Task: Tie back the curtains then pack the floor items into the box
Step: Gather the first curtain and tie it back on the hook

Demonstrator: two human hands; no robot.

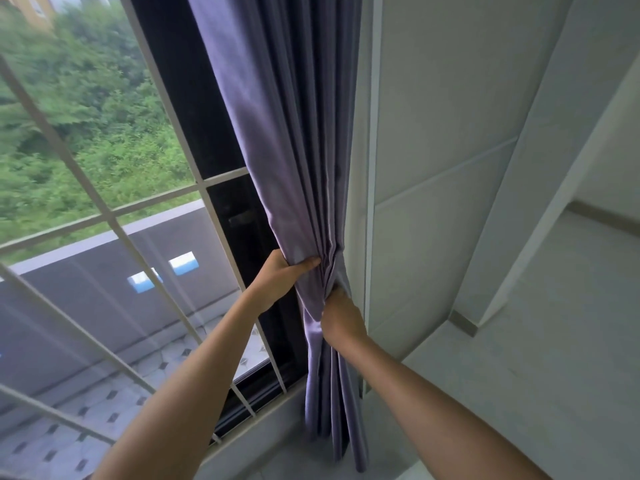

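A purple curtain [287, 133] hangs in folds at the right side of the window, bunched against the white wall. My left hand [282, 277] grips the gathered fabric from the window side, thumb across the front. My right hand [341, 320] clutches the same bundle a little lower, from the wall side. The cloth is pinched into a narrow waist between both hands and falls loose below to the floor. No tie-back, box or floor items are in view.
A window with a white metal grille [114, 216] and dark frame [242, 233] fills the left side; trees and a balcony lie outside. White panelled wall [433, 168] stands right of the curtain. A pale tiled floor [519, 393] lies at the lower right.
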